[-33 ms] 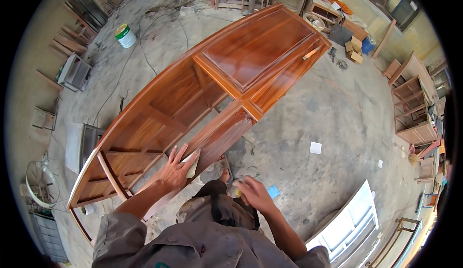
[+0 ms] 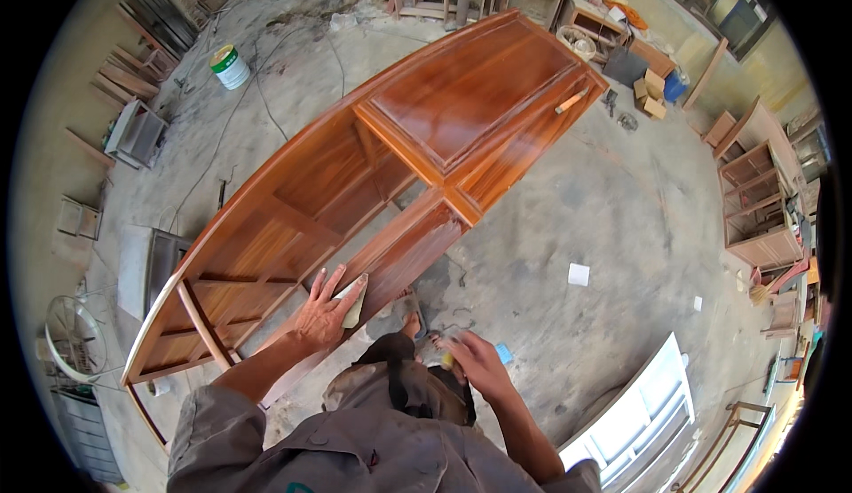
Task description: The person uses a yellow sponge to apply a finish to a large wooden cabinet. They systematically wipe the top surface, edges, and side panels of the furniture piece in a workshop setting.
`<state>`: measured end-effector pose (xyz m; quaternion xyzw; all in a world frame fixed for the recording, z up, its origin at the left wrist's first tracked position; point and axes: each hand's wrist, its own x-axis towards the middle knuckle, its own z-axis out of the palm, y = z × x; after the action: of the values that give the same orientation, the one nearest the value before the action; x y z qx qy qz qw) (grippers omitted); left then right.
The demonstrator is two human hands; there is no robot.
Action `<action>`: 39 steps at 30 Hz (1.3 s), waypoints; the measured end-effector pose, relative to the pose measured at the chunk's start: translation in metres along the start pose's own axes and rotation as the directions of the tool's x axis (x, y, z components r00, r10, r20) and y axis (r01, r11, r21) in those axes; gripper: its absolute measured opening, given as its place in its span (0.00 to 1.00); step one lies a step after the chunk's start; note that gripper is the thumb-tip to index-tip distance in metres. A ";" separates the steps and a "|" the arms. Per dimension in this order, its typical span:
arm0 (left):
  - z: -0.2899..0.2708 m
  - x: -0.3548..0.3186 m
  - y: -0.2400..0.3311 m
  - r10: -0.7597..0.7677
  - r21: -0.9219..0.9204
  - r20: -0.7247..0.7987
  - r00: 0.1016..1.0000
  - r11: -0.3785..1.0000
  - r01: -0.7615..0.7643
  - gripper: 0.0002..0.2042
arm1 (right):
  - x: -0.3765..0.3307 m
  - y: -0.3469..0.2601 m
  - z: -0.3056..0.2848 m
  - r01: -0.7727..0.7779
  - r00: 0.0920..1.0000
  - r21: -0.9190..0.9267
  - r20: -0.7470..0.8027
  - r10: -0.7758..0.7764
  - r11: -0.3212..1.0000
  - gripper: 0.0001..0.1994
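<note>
Left hand [image 2: 316, 319] lies palm down on the near rail [image 2: 404, 253] of a long, reddish-brown wooden piece [image 2: 397, 142], its fingers spread toward one o'clock. A pale pad [image 2: 354, 301] sits at its thumb side; whether it is pinched or only pressed beneath the hand cannot be told.

Taking twelve o'clock as straight ahead of the person, the wooden piece stretches from about eight o'clock to between one and two, and the rail runs on the same slant. Bare rail reaches away from the left hand toward half past one, as far as a raised crosspiece [image 2: 461, 203]; the large far panel [image 2: 475, 94] lies beyond it. Open framework spreads from nine to twelve o'clock of that hand.

Left is clearly the nearer hand, touching the wood. The right hand [image 2: 470, 358] hangs apart from it, curled around a small yellowish object [image 2: 447, 362], blurred and hard to identify. It is between three and four o'clock from the left hand, with the rail at its ten to eleven. A blue piece [image 2: 504, 353] shows just beside it at three o'clock.
</note>
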<state>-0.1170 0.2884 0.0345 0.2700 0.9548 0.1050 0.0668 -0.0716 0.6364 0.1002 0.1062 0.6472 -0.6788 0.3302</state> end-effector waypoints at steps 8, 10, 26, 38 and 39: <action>-0.020 0.132 0.020 0.065 -0.045 -0.084 0.994 0.997 -0.069 0.42 | -0.096 -0.095 -0.005 0.676 0.729 0.001 -0.147 -0.669 0.737 0.07; -0.011 0.108 0.020 0.066 -0.053 -0.116 0.991 0.996 -0.073 0.41 | -0.127 -0.095 -0.015 0.798 0.587 -0.092 -0.100 -0.803 0.595 0.09; -0.021 0.180 0.034 0.051 -0.137 -0.135 0.990 0.988 -0.070 0.38 | -0.116 -0.179 -0.011 0.926 0.266 0.145 0.401 -0.876 0.348 0.23; -0.008 0.199 0.027 0.016 -0.225 -0.258 0.966 0.971 -0.076 0.37 | 0.010 -0.172 -0.068 0.618 0.700 -0.369 -0.143 -0.699 0.694 0.38; -0.005 0.202 0.032 0.022 -0.225 -0.262 0.965 0.971 -0.083 0.37 | 0.029 -0.173 -0.074 0.557 0.722 -0.407 -0.194 -0.664 0.724 0.39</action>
<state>-0.2725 0.4208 0.0324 0.2696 0.9288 0.2525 -0.0292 -0.2158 0.6885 0.2136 -0.0606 0.7914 -0.6081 -0.0150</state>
